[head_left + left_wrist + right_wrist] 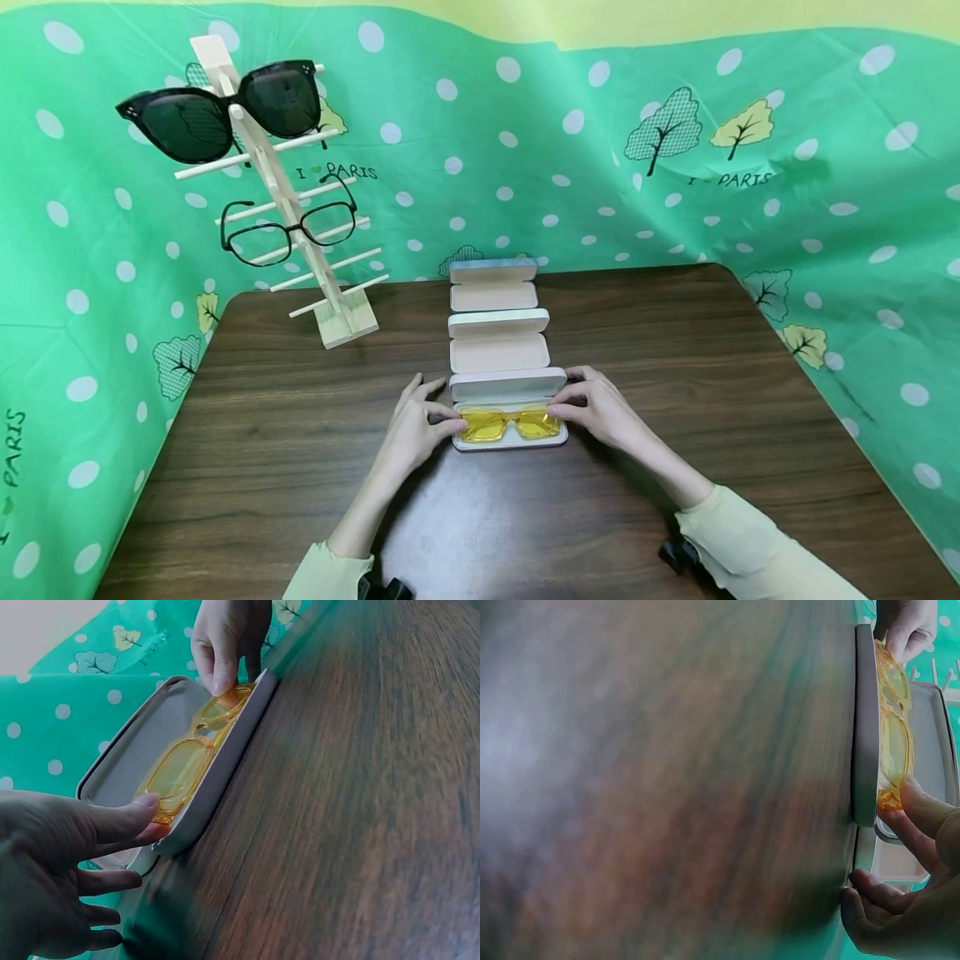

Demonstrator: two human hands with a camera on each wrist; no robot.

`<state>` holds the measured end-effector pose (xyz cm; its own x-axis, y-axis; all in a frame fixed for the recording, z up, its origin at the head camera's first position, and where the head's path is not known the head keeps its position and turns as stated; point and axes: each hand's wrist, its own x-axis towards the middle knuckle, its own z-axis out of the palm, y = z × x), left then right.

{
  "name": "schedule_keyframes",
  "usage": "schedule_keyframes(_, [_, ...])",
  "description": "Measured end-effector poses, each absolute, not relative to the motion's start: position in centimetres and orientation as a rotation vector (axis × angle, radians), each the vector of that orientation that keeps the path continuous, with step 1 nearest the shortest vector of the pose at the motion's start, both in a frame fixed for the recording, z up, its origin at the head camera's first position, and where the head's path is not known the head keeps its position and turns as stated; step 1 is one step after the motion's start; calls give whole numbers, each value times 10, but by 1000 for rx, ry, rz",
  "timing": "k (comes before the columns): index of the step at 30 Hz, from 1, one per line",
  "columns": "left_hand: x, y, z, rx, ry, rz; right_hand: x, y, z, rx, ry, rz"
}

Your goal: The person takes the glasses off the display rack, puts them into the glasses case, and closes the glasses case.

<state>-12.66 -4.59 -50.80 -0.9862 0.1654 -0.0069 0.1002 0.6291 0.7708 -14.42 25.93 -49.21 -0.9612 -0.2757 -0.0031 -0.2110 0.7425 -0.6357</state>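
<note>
Yellow-tinted glasses (495,425) lie level in the nearest open glasses case (510,445), lenses up. At their left end, my left hand (417,423) pinches the frame between thumb and index finger, the other fingers spread outside the case. My right hand (600,407) pinches the right end in the same way. In the left wrist view the glasses (180,769) sit partly inside the case's lower half, its lid standing up behind. The right wrist view shows my thumb on the end of the yellow frame (896,750).
Two more open glasses cases (498,353) (493,296) stand in a row behind. At the back left a wooden display rack (281,196) bears black sunglasses (191,125) and black-framed glasses (258,243). A green dotted cloth (525,125) hangs behind the dark wooden table (637,333).
</note>
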Motion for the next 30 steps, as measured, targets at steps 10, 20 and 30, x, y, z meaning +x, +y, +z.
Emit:
schedule_keyframes(10, [-127, -46, -507, 215, 2772, 1270, -145, 260, -489, -420, 2855, -1009])
schedule_keyframes(20, [-128, -52, -506, 240, 2789, 1330, -145, 266, -483, -394, 2820, -1021])
schedule_keyframes(30, [-130, -62, -496, 270, 2841, 1325, -146, 277, -477, -321, 2808, -1023])
